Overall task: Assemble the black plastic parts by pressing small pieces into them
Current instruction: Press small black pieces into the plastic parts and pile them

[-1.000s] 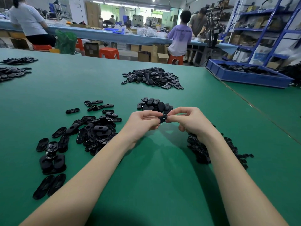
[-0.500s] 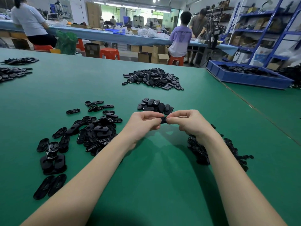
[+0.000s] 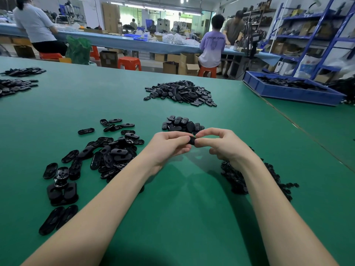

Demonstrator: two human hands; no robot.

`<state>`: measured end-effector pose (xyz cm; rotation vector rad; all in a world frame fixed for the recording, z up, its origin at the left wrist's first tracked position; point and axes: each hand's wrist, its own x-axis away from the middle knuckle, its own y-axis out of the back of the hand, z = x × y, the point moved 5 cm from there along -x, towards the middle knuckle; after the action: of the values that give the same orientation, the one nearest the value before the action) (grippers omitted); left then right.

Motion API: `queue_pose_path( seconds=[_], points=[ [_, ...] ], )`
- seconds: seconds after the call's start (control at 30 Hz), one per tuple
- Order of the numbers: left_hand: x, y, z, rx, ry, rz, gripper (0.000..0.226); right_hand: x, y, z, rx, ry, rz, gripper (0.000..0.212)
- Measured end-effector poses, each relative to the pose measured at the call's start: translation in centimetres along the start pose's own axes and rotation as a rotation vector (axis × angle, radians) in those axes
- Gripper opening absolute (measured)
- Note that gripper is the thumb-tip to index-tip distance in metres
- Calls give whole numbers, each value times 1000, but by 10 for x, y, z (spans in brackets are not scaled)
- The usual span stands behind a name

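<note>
Both hands have drifted slightly lower at frame centre — left hand [image 3: 169, 145] and right hand [image 3: 221, 144] pinch 1 black part [image 3: 192, 140]; uneven pressure could misseat the insert.

Your two forearms ran bare from the bottom edge up to the wrists, with no sleeve or cuff showing on either. Your left hand [image 3: 169, 145] and right hand [image 3: 223, 144] wore no gloves, rings, watch or bands. Your fingernails were short and unpainted.
</note>
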<state>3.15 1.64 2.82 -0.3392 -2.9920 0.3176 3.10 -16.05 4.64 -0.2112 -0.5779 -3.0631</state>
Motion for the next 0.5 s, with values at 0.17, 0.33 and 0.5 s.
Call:
queue_pose_path(
  seconds=[0.17, 0.33, 0.5],
  points=[
    [-1, 1, 3, 173, 58, -8, 10, -1, -1, -1, -60, -48, 57, 14],
    [-2, 2, 4, 228, 71, -32, 13, 2, 0, 2, -19, 4, 28, 11],
    [-2, 1, 5, 188, 48, -41, 12, 0, -3, 8, 101, 152, -80, 5]
  ],
)
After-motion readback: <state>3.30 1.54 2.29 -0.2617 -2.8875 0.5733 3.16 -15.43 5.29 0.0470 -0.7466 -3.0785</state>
